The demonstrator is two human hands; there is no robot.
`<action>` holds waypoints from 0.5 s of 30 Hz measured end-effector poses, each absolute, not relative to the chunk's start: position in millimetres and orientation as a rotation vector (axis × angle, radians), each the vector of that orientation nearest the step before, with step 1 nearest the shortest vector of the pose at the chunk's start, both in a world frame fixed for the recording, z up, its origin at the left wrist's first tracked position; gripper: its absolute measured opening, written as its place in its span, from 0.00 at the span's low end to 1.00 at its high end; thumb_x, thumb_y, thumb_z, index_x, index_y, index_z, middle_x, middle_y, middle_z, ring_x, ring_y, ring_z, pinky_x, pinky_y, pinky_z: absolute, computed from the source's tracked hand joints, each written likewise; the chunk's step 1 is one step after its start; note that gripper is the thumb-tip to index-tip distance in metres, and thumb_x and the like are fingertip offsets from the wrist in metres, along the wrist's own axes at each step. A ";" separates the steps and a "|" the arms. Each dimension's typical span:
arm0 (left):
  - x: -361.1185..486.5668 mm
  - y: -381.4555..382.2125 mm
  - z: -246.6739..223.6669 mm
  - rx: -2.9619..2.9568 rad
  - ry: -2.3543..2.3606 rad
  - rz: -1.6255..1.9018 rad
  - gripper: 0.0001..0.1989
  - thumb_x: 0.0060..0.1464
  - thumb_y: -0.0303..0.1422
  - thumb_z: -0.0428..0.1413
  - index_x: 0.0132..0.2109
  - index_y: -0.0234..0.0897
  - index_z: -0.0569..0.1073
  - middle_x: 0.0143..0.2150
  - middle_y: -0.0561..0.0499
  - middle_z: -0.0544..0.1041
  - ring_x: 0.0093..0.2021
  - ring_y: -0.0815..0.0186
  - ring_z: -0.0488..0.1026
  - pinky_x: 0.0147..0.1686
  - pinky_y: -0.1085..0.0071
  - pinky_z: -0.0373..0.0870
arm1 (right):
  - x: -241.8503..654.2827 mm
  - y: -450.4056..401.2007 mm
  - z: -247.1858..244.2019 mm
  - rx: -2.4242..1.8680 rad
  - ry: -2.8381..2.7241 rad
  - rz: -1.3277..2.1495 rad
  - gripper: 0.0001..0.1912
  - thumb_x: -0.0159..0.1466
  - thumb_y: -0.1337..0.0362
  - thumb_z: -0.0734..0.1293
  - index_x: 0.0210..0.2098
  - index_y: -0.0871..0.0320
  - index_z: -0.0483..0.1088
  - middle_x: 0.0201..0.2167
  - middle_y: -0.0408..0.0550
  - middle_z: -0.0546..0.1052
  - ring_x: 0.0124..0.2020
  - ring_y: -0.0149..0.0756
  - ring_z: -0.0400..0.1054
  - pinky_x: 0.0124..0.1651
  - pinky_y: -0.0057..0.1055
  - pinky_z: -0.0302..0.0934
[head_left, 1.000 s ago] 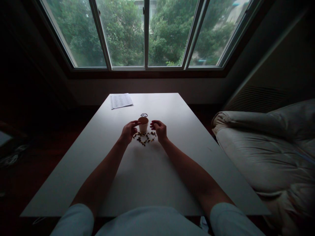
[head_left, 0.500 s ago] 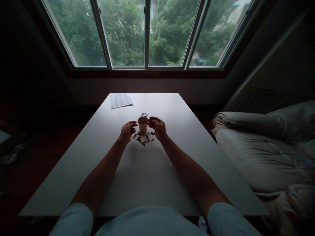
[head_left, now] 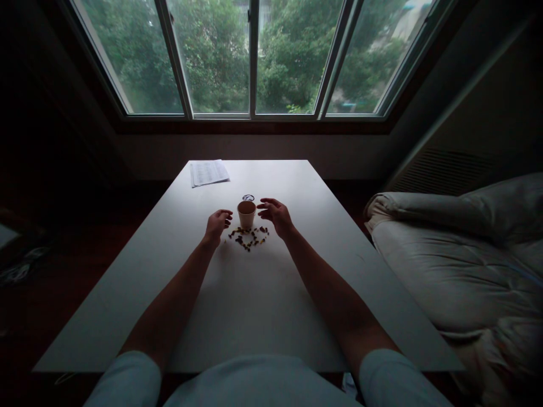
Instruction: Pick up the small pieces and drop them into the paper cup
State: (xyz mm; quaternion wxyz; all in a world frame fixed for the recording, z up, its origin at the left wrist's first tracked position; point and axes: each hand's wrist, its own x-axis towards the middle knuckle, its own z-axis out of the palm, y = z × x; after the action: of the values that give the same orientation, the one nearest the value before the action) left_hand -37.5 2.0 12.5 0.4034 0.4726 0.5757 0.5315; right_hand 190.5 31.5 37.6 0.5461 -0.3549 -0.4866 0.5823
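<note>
A pale paper cup (head_left: 246,219) with a brown inside stands upright on the white table (head_left: 263,305). Around its front lie many small dark and yellowish pieces (head_left: 248,243), scattered in a rough arc; their kind is too small to tell. To the left of the cup is my left hand (head_left: 217,224), apart from it, fingers loosely bent and holding nothing. My right hand (head_left: 276,216) hovers at the cup's right side, fingers spread, with a narrow gap to the cup. Just behind the cup sits a small round dark-rimmed item (head_left: 248,198).
Printed sheets of paper (head_left: 209,173) lie at the table's far left corner. Beyond the far edge is a wall with a wide window (head_left: 254,62). A light padded couch or mattress (head_left: 449,265) stands along the right side.
Both hands have drawn outward from the cup, the left one leftward and the right one rightward. The cup stays in place.
</note>
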 end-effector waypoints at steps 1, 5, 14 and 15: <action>-39.2 1.2 12.8 1.350 1.565 1.302 0.13 0.52 0.35 0.52 0.41 0.36 0.77 0.35 0.49 0.78 0.30 0.69 0.70 0.33 0.71 0.67 | 193.2 33.9 35.2 -0.858 -1.158 1.368 0.14 0.60 0.59 0.68 0.44 0.58 0.73 0.36 0.48 0.80 0.28 0.30 0.74 0.32 0.26 0.67; -46.2 -2.6 14.7 1.889 1.888 1.001 0.12 0.57 0.36 0.52 0.42 0.39 0.79 0.42 0.48 0.80 0.38 0.64 0.73 0.41 0.69 0.66 | 202.2 42.9 23.8 -0.939 -1.183 1.299 0.14 0.59 0.57 0.67 0.40 0.59 0.73 0.33 0.48 0.79 0.28 0.30 0.73 0.32 0.27 0.66; -60.4 -2.8 7.8 2.075 2.030 0.496 0.15 0.59 0.42 0.52 0.45 0.43 0.79 0.40 0.48 0.81 0.38 0.62 0.75 0.36 0.70 0.64 | 222.9 63.8 -26.1 -1.301 -1.456 1.025 0.10 0.60 0.62 0.64 0.36 0.59 0.74 0.30 0.47 0.79 0.26 0.30 0.72 0.30 0.25 0.64; -61.2 -2.7 6.9 2.087 2.022 0.486 0.15 0.59 0.42 0.52 0.45 0.43 0.79 0.40 0.48 0.81 0.38 0.62 0.75 0.35 0.70 0.64 | 224.7 64.8 -29.7 -1.351 -1.506 0.963 0.10 0.61 0.62 0.64 0.36 0.58 0.75 0.30 0.47 0.79 0.26 0.30 0.72 0.31 0.25 0.64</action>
State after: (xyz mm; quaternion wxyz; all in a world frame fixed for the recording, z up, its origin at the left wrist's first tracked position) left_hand -61.2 -2.7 6.9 0.0975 0.7049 0.6831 0.1642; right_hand 224.7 64.8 -29.7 0.4353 -0.5429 -0.6051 0.3868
